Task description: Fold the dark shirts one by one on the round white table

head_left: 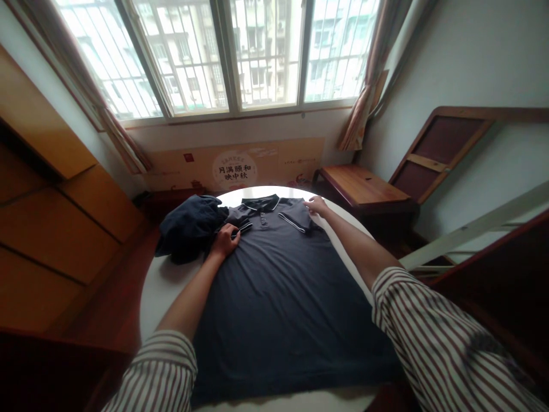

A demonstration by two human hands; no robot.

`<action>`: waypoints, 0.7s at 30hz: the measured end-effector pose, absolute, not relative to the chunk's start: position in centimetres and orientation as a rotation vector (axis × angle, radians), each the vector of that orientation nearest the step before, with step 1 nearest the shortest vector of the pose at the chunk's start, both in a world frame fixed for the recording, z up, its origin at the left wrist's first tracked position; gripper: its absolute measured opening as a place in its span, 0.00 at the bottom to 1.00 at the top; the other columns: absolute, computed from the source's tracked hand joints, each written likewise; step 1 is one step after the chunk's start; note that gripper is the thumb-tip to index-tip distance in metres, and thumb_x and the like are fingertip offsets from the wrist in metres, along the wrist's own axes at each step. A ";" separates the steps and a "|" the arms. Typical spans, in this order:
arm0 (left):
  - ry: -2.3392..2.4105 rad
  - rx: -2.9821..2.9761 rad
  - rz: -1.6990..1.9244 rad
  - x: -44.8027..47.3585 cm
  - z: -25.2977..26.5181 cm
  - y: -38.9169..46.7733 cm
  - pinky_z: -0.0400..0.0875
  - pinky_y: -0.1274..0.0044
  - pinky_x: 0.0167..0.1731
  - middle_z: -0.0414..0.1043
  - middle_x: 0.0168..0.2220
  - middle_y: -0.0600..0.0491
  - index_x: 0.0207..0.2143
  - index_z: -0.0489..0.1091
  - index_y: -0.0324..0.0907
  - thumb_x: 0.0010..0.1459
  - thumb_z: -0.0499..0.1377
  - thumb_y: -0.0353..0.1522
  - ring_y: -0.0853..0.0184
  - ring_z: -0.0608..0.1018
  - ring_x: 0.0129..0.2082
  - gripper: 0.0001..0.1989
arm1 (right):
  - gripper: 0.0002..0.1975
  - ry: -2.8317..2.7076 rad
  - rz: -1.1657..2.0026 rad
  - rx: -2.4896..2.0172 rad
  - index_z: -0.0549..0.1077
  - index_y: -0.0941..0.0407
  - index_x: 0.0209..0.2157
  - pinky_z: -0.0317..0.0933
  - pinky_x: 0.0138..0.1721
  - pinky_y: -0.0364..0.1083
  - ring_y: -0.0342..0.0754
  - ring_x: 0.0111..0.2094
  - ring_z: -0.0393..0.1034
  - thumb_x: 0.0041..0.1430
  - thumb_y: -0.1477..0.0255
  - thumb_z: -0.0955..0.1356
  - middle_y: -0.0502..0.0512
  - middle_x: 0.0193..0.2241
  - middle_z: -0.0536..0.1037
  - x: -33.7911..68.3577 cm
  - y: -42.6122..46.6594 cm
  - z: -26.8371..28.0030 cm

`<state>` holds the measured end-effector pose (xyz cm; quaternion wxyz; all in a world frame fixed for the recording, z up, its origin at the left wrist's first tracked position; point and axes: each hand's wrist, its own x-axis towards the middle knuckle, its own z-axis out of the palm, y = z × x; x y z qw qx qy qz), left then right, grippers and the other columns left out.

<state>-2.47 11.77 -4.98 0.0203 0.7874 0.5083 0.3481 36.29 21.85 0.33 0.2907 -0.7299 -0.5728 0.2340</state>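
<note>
A dark grey polo shirt lies spread front side up on a round white table, its collar away from me and its hem toward me. Both short sleeves are folded inward over the chest, showing white-striped cuffs. My left hand is closed at the cuff of the left-side sleeve, fingers bent on the fabric. On the other side, my right hand pinches the outer edge of the shirt by the shoulder and sleeve fold. A bundled heap of dark navy clothing sits beside my left hand.
Beyond the table are a barred window and a printed banner on the wall below it. A wooden bench stands at the back right, near a wooden panel frame. Wooden cabinets line the left.
</note>
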 end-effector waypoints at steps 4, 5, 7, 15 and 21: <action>1.579 2.439 1.085 -2.4 -4.9 11.7 0.72 0.70 0.48 0.72 0.37 0.48 0.35 0.71 0.43 0.61 0.56 0.31 0.61 0.77 0.42 0.04 | 0.16 -1.490 0.633 -1.998 0.73 0.64 0.35 0.69 0.29 0.47 0.49 0.28 0.73 0.51 0.67 0.76 0.60 0.28 0.77 35.3 24.1 0.0; 1.577 2.439 1.082 -2.4 -4.9 11.7 0.72 0.70 0.48 0.72 0.37 0.48 0.35 0.71 0.43 0.61 0.56 0.31 0.61 0.77 0.42 0.04 | 0.13 -1.496 0.609 -2.006 0.73 0.64 0.34 0.70 0.31 0.48 0.51 0.31 0.74 0.51 0.69 0.75 0.62 0.30 0.77 35.1 24.5 0.1; 1.580 2.439 1.068 -2.4 -4.9 11.5 0.72 0.70 0.49 0.72 0.38 0.49 0.35 0.71 0.43 0.61 0.56 0.31 0.61 0.77 0.43 0.04 | 0.08 -1.519 0.533 -2.001 0.75 0.63 0.34 0.70 0.39 0.48 0.54 0.38 0.75 0.53 0.73 0.72 0.64 0.34 0.78 35.0 25.2 0.2; 1.532 2.514 1.028 -2.4 -4.4 11.3 0.71 0.70 0.52 0.72 0.41 0.48 0.40 0.72 0.43 0.62 0.56 0.31 0.61 0.75 0.46 0.06 | 0.18 -1.593 0.355 -2.006 0.74 0.65 0.49 0.64 0.50 0.46 0.56 0.52 0.71 0.59 0.70 0.69 0.70 0.48 0.77 35.6 23.7 1.3; 1.557 2.569 1.013 -2.1 -2.9 6.3 0.69 0.67 0.53 0.71 0.47 0.46 0.46 0.71 0.44 0.62 0.55 0.31 0.57 0.73 0.50 0.11 | 0.22 -1.775 0.586 -2.116 0.77 0.64 0.28 0.67 0.31 0.45 0.53 0.27 0.76 0.50 0.56 0.75 0.63 0.21 0.77 38.7 14.9 2.0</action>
